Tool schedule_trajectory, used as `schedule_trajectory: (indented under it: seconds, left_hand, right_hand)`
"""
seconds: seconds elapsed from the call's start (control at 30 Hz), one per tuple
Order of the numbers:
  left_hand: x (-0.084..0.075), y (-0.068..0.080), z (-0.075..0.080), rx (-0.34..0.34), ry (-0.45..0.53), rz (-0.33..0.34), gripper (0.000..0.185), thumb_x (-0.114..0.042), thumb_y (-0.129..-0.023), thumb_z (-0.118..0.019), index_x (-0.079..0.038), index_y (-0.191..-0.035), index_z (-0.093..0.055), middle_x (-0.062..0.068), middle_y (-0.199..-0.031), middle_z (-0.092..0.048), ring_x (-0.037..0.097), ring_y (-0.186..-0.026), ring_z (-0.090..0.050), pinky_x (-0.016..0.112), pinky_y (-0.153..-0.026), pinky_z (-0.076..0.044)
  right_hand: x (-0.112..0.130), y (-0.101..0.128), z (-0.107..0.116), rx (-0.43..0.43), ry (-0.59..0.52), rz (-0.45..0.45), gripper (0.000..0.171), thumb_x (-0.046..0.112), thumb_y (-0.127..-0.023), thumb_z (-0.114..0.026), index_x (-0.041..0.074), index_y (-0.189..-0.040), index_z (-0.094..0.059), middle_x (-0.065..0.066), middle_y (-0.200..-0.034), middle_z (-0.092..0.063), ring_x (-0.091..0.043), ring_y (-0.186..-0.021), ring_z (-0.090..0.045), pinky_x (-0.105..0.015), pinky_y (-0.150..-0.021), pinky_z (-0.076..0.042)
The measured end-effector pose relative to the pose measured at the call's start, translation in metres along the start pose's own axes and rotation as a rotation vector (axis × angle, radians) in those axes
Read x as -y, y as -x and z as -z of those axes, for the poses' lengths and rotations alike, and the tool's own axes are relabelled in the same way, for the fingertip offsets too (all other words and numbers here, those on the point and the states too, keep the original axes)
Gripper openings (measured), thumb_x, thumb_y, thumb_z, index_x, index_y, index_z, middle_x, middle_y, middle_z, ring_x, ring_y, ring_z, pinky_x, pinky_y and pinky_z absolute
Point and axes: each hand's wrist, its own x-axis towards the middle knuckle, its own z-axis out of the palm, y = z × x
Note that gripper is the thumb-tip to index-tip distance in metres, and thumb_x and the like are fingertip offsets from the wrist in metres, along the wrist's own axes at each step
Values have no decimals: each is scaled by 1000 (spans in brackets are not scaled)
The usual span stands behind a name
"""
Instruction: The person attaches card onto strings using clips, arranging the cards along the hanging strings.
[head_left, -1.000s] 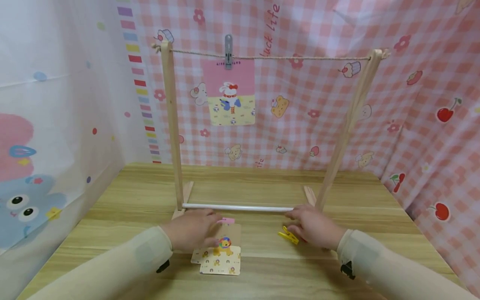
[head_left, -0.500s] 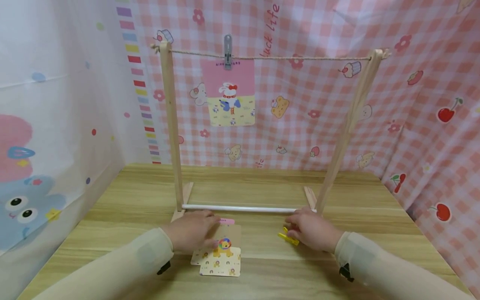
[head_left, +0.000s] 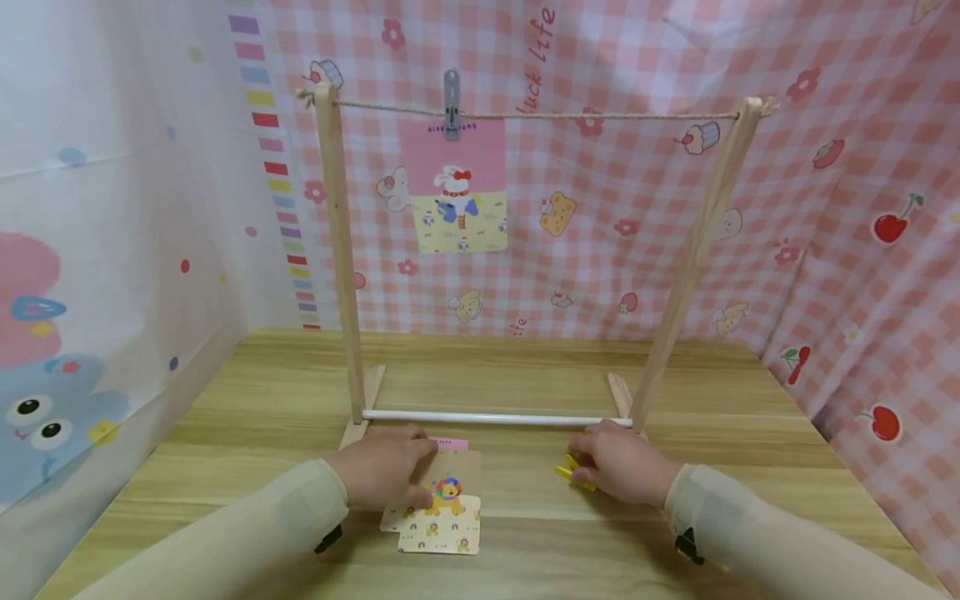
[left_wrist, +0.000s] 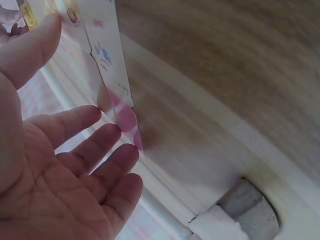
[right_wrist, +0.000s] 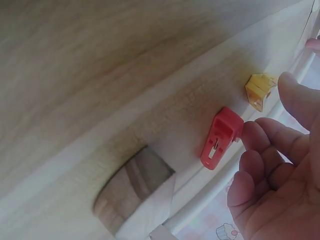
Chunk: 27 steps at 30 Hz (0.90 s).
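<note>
Cards (head_left: pixel 453 529) lie by the left hand (head_left: pixel 381 468), fingers (left_wrist: pixel 70 125) loosely bent

A pink-and-white checked cloth (head_left: pixel 600 175) printed with flowers, cupcakes and cherries hangs beyond the far and right edges of the pale wood-grain worktop (head_left: pixel 540 546). Past the worktop's left edge hangs a white cloth (head_left: pixel 142 225) with coloured dots.

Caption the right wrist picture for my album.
A right hand close by a red clip and a yellow clip on a wood-grain table.
</note>
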Motion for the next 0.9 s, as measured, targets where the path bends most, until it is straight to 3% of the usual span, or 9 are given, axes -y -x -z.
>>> schedule_trajectory:
  seconds: [0.5,0.9]
  left_hand:
    - [2,-4,-3,-37,-15,-33,84,-57,-84,-84,-9,-148,-59,7,-142,-59,27,-133,-56,45,-115,-48]
    - [3,-8,-6,-47,23,-24,84,-53,-80,-89,-9,-146,-60,3,-133,-60,19,-121,-56,41,-108,-51]
  right_hand:
    - [3,-2,-1,21,-16,25,17,27,-90,-84,18,-91,-69,10,-81,-56,-7,-79,-50,-29,-71,-45]
    - [3,-6,-4,48,-40,32,16,26,-91,-83,19,-92,-69,12,-82,-56,-5,-80,-50,-29,-74,-46]
